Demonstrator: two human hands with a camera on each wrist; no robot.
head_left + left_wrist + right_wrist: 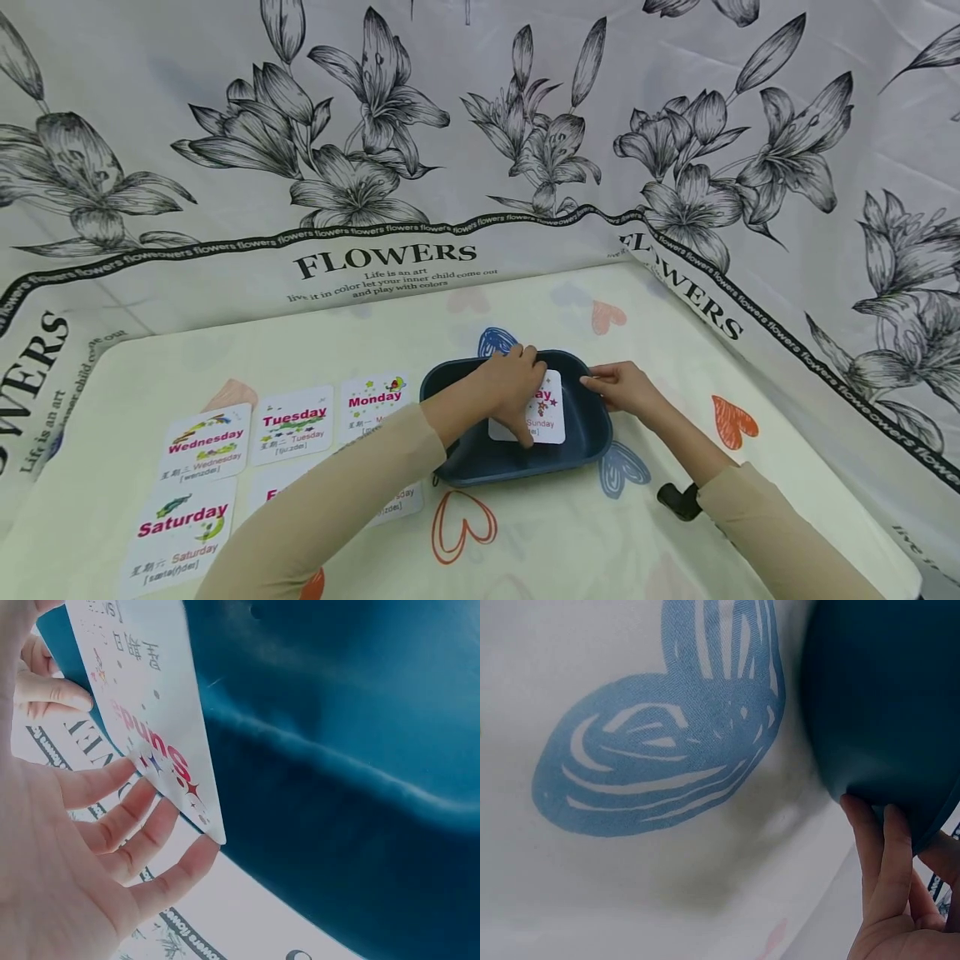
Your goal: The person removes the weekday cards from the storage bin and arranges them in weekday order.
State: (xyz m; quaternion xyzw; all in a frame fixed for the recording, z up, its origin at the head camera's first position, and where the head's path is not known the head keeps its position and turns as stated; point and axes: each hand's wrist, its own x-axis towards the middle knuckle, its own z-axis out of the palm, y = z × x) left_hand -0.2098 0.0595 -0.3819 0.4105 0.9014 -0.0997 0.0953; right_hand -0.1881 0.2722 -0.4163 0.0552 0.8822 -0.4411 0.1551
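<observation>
A white card printed "Sunday" (pixel 553 408) is in the dark blue tray (pixel 588 429), or just above its floor; I cannot tell which. My left hand (pixel 516 385) reaches over the tray and holds this card by its edges, fingertips along one edge and thumb towards the opposite one. In the left wrist view, the fingertips touch the edge of the card (pixel 161 712) beside the tray's rim. At the tray's right end, my right hand (pixel 628 388) pinches the rim. In the right wrist view, two fingers (pixel 895 862) press the outer wall of the tray (pixel 877 697).
Several weekday cards lie in rows left of the tray, among them Wednesday (pixel 206 446), Tuesday (pixel 292 425), Monday (pixel 373 402) and Saturday (pixel 182 533). My left sleeve (pixel 337 492) covers part of the lower row. A heart-patterned cloth (pixel 555 542) covers the table; flower-printed curtains stand behind it.
</observation>
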